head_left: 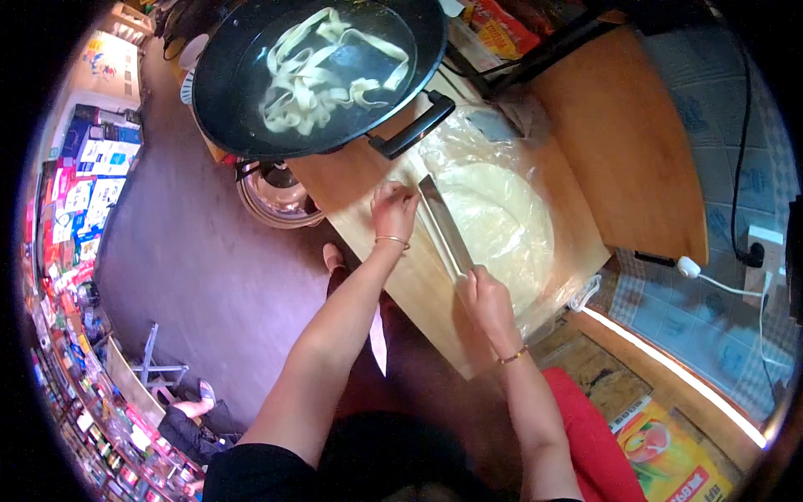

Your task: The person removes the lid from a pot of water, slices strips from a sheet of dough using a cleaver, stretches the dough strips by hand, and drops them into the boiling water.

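Note:
My right hand is wrapped round the handle end of a long knife, whose blade lies along the edge of a pale sheet of dough. Clear plastic film covers the dough on a wooden board. My left hand is beside the far end of the blade, fingers curled together; what they hold, if anything, is too small to make out. Above, a black wok holds liquid and wide pale noodles. Its black handle juts over the board.
A lidded metal pot stands left of the board. To the right are a wooden chair back and a power socket with cables. A person's foot shows at lower left, near packed shelves.

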`<state>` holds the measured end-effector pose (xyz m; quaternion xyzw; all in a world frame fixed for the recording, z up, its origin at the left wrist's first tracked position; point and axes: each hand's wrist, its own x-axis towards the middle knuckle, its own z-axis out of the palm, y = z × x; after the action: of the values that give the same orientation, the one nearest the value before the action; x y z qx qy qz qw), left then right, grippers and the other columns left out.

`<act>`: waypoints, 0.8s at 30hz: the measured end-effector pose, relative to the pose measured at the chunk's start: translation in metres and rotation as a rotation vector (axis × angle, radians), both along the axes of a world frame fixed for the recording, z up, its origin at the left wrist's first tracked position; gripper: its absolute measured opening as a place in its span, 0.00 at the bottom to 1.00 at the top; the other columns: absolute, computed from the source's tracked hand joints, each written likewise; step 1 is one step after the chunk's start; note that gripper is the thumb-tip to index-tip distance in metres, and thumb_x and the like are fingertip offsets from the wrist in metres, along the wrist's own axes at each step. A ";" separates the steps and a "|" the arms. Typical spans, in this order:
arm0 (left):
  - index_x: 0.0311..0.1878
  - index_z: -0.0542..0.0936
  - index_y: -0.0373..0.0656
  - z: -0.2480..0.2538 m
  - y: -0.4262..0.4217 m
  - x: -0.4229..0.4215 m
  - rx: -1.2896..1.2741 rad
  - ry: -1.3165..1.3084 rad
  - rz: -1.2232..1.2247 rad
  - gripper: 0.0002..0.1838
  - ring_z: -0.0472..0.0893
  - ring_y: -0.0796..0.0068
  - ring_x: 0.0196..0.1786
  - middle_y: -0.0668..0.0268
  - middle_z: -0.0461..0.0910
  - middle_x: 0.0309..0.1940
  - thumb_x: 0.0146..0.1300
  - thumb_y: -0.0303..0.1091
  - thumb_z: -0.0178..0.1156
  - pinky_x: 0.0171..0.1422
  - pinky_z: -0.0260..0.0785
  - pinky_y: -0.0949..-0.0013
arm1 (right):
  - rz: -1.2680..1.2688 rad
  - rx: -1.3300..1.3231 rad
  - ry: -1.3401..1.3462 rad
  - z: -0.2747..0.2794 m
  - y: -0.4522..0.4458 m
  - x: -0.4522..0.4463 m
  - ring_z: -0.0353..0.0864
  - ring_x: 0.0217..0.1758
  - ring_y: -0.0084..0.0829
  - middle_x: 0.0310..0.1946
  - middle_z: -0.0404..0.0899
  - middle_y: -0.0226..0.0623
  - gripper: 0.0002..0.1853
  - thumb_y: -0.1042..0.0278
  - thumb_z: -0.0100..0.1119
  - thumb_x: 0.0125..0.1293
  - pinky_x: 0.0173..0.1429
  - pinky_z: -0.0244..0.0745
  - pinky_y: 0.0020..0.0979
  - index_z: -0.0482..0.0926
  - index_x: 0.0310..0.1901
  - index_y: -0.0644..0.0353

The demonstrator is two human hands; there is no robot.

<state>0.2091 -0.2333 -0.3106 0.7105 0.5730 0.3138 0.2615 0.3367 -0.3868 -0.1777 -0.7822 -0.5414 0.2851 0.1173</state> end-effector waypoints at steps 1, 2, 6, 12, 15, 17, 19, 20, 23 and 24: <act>0.26 0.77 0.43 0.000 0.000 0.001 -0.055 -0.046 0.019 0.07 0.70 0.63 0.42 0.66 0.72 0.33 0.46 0.35 0.62 0.45 0.61 0.62 | 0.006 0.023 -0.003 -0.001 -0.002 -0.001 0.75 0.27 0.51 0.26 0.76 0.52 0.10 0.66 0.43 0.65 0.31 0.71 0.45 0.71 0.35 0.64; 0.26 0.77 0.43 -0.001 0.000 0.000 -0.063 -0.045 0.023 0.07 0.70 0.63 0.42 0.66 0.72 0.33 0.46 0.35 0.62 0.45 0.61 0.62 | 0.009 0.015 -0.002 -0.003 -0.003 -0.001 0.75 0.27 0.51 0.26 0.76 0.52 0.10 0.66 0.43 0.65 0.31 0.71 0.45 0.71 0.35 0.64; 0.27 0.78 0.45 0.005 0.000 0.001 0.009 -0.018 -0.001 0.05 0.70 0.65 0.42 0.67 0.72 0.34 0.46 0.34 0.62 0.45 0.60 0.63 | 0.012 0.017 -0.022 -0.008 -0.004 -0.002 0.75 0.28 0.51 0.26 0.75 0.52 0.10 0.65 0.42 0.65 0.31 0.71 0.45 0.70 0.36 0.63; 0.27 0.78 0.47 0.006 0.000 0.001 -0.007 0.010 0.020 0.04 0.70 0.67 0.43 0.69 0.72 0.34 0.45 0.33 0.62 0.46 0.60 0.65 | 0.024 0.024 -0.031 -0.007 -0.003 -0.002 0.75 0.27 0.51 0.24 0.74 0.53 0.09 0.67 0.44 0.64 0.30 0.70 0.44 0.70 0.35 0.65; 0.26 0.78 0.47 0.008 0.000 0.001 -0.035 -0.026 0.022 0.04 0.70 0.67 0.43 0.69 0.72 0.34 0.44 0.32 0.62 0.45 0.60 0.65 | 0.045 -0.014 -0.065 -0.004 -0.001 -0.004 0.75 0.26 0.51 0.24 0.75 0.52 0.10 0.65 0.43 0.65 0.30 0.71 0.45 0.68 0.35 0.64; 0.26 0.78 0.47 0.008 0.000 0.001 -0.006 -0.023 0.035 0.04 0.70 0.67 0.43 0.70 0.72 0.34 0.43 0.31 0.62 0.46 0.60 0.65 | 0.057 -0.027 -0.086 -0.001 0.002 -0.006 0.76 0.26 0.51 0.23 0.75 0.52 0.10 0.65 0.43 0.65 0.29 0.71 0.45 0.68 0.34 0.65; 0.25 0.78 0.47 0.006 -0.001 0.001 -0.013 -0.017 0.034 0.04 0.70 0.67 0.43 0.70 0.72 0.34 0.43 0.31 0.62 0.46 0.60 0.65 | 0.067 -0.055 -0.104 0.000 0.004 -0.008 0.74 0.23 0.51 0.20 0.73 0.52 0.09 0.68 0.43 0.65 0.26 0.68 0.44 0.67 0.33 0.65; 0.25 0.78 0.47 0.007 0.000 0.001 -0.016 -0.012 0.031 0.04 0.70 0.67 0.43 0.70 0.72 0.34 0.43 0.31 0.62 0.46 0.60 0.65 | 0.069 -0.056 -0.103 0.000 0.005 -0.009 0.74 0.23 0.51 0.20 0.73 0.52 0.09 0.68 0.43 0.65 0.26 0.68 0.44 0.67 0.33 0.65; 0.25 0.78 0.47 0.009 0.001 0.001 -0.044 -0.001 0.019 0.04 0.70 0.67 0.43 0.70 0.72 0.34 0.43 0.32 0.62 0.46 0.60 0.65 | 0.095 -0.089 -0.147 -0.006 0.005 -0.010 0.75 0.23 0.51 0.18 0.74 0.52 0.10 0.67 0.44 0.64 0.25 0.71 0.45 0.66 0.30 0.65; 0.25 0.78 0.47 0.007 0.002 0.001 -0.047 -0.002 0.021 0.04 0.70 0.67 0.43 0.70 0.72 0.34 0.43 0.32 0.62 0.46 0.60 0.65 | 0.087 -0.093 -0.146 -0.009 0.005 -0.010 0.75 0.23 0.51 0.18 0.74 0.52 0.09 0.67 0.44 0.64 0.25 0.71 0.45 0.66 0.31 0.65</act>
<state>0.2097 -0.2317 -0.3032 0.6979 0.5873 0.3038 0.2753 0.3271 -0.3820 -0.1864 -0.7812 -0.5682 0.2570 0.0289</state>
